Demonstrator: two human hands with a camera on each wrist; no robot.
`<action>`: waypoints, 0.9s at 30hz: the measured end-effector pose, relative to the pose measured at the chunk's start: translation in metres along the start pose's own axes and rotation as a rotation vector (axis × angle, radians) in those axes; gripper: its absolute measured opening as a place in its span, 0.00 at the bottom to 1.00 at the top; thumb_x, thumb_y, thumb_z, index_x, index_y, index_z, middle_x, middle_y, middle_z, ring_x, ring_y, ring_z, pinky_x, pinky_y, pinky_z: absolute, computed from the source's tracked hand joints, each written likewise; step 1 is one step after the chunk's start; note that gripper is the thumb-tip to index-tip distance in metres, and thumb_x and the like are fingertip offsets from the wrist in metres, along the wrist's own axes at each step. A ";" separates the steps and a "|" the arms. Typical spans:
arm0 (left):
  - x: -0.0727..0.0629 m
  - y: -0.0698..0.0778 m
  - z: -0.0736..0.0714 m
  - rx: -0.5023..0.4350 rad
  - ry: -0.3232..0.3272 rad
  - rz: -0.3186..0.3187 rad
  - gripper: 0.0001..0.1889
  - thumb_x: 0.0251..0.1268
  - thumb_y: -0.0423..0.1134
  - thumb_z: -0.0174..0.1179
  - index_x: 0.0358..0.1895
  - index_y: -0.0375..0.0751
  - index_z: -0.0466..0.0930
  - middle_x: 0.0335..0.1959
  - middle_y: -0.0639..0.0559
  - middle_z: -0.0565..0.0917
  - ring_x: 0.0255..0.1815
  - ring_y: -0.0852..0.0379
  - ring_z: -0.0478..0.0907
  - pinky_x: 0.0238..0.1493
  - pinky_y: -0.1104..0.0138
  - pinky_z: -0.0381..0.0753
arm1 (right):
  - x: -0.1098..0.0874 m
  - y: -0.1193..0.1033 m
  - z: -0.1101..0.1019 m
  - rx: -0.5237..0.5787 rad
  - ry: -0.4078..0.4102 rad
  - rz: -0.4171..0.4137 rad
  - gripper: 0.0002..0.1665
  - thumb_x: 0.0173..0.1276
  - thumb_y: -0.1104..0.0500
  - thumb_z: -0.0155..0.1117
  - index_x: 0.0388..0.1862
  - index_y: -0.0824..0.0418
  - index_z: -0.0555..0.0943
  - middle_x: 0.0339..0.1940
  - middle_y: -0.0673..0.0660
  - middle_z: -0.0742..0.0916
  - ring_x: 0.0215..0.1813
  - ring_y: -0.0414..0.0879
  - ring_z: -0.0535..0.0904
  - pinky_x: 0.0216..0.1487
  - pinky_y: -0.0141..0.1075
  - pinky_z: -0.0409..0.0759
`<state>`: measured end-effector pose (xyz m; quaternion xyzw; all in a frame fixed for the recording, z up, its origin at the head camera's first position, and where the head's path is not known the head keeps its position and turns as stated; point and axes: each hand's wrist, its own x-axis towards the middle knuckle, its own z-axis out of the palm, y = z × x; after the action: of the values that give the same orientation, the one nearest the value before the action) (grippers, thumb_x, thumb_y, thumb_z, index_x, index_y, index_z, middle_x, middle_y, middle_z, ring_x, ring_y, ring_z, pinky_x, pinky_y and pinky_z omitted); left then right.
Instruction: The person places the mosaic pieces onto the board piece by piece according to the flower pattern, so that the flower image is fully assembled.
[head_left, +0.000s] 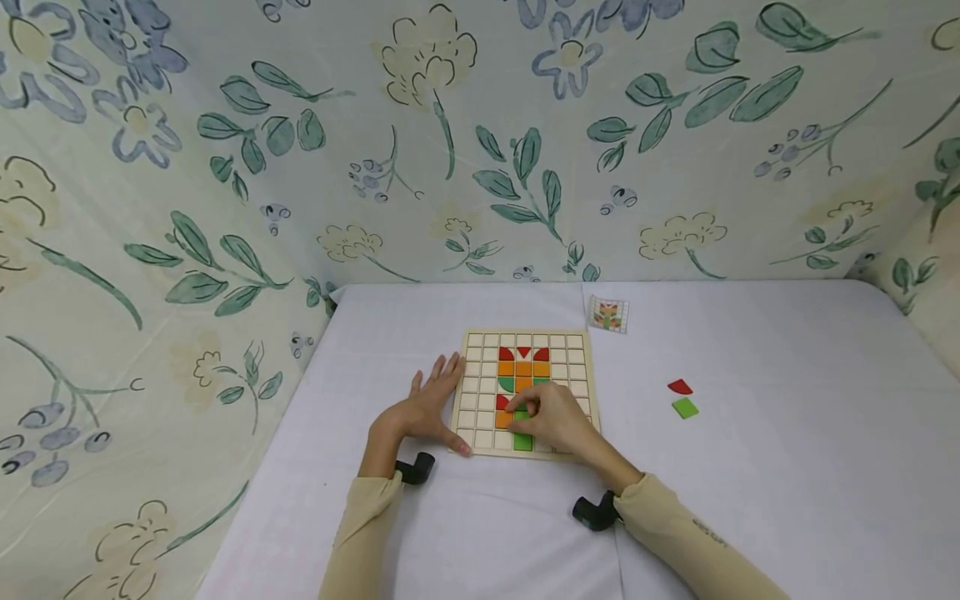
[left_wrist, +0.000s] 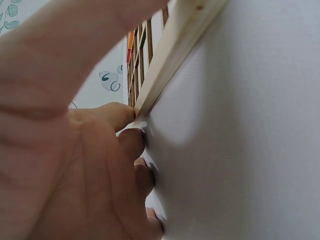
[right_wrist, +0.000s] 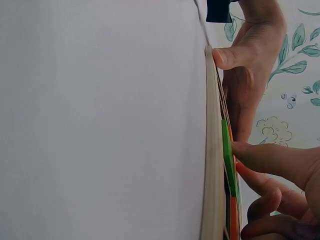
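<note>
A light wooden grid board (head_left: 483, 438) lies on the table, partly filled with red, orange and green tiles. My left hand (head_left: 427, 408) is spread along the board's left side, with the thumb at the near corner and fingertips at the left edge. Over the board's lower middle, my right hand (head_left: 558, 417) has thumb and index fingertips at the edges of an orange square tile (head_left: 502, 421). A red tile (head_left: 501, 402) sits just beyond it. Bright green tiles (head_left: 522, 442) show below the right hand, which hides part of the grid.
A small pattern card (head_left: 609, 315) lies beyond the board's far right corner. On the white cloth (head_left: 787, 467) to the right are a loose red curved piece (head_left: 680, 387) and a green square (head_left: 686, 408). A floral curtain (head_left: 450, 142) hangs behind the table.
</note>
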<state>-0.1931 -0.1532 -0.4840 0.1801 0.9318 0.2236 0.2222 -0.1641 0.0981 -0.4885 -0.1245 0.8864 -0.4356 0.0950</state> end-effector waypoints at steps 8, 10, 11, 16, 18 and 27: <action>-0.001 0.000 0.000 -0.005 -0.003 0.002 0.79 0.37 0.56 0.86 0.86 0.46 0.32 0.88 0.50 0.31 0.88 0.46 0.23 0.85 0.41 0.24 | 0.002 -0.002 0.002 0.002 0.002 -0.009 0.08 0.56 0.61 0.82 0.35 0.58 0.92 0.18 0.48 0.76 0.24 0.39 0.68 0.27 0.27 0.64; -0.001 0.000 0.000 -0.002 -0.004 0.004 0.79 0.37 0.56 0.86 0.86 0.46 0.32 0.88 0.50 0.31 0.88 0.46 0.23 0.85 0.40 0.24 | 0.001 -0.002 0.002 0.004 -0.001 -0.004 0.09 0.56 0.61 0.83 0.36 0.58 0.92 0.18 0.48 0.76 0.24 0.39 0.68 0.27 0.27 0.64; -0.001 0.001 -0.001 -0.005 -0.002 0.004 0.79 0.37 0.56 0.86 0.86 0.46 0.32 0.88 0.50 0.32 0.88 0.46 0.23 0.85 0.40 0.24 | 0.001 -0.002 0.002 0.007 -0.003 -0.001 0.09 0.56 0.60 0.83 0.36 0.57 0.92 0.18 0.48 0.76 0.24 0.40 0.68 0.27 0.27 0.64; -0.001 0.001 -0.001 -0.008 0.001 0.004 0.79 0.37 0.56 0.86 0.86 0.46 0.33 0.88 0.50 0.32 0.88 0.47 0.23 0.85 0.41 0.24 | -0.001 0.000 -0.008 0.037 -0.009 0.008 0.10 0.57 0.58 0.82 0.38 0.57 0.92 0.18 0.48 0.76 0.24 0.41 0.69 0.26 0.28 0.64; -0.001 0.001 -0.001 -0.010 0.001 0.004 0.79 0.36 0.57 0.86 0.86 0.46 0.33 0.88 0.50 0.32 0.88 0.47 0.23 0.85 0.41 0.24 | -0.003 0.003 -0.016 0.055 -0.007 0.018 0.10 0.59 0.59 0.81 0.40 0.58 0.92 0.20 0.49 0.76 0.24 0.41 0.70 0.25 0.28 0.64; 0.000 0.000 0.001 -0.019 0.011 -0.001 0.79 0.35 0.56 0.87 0.86 0.46 0.34 0.88 0.50 0.33 0.88 0.46 0.24 0.85 0.41 0.25 | -0.020 0.033 -0.071 -0.031 0.082 0.068 0.14 0.64 0.58 0.76 0.47 0.61 0.90 0.25 0.52 0.78 0.25 0.44 0.68 0.22 0.30 0.61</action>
<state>-0.1928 -0.1529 -0.4850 0.1762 0.9310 0.2333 0.2187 -0.1695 0.1767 -0.4703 -0.0779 0.8999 -0.4232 0.0713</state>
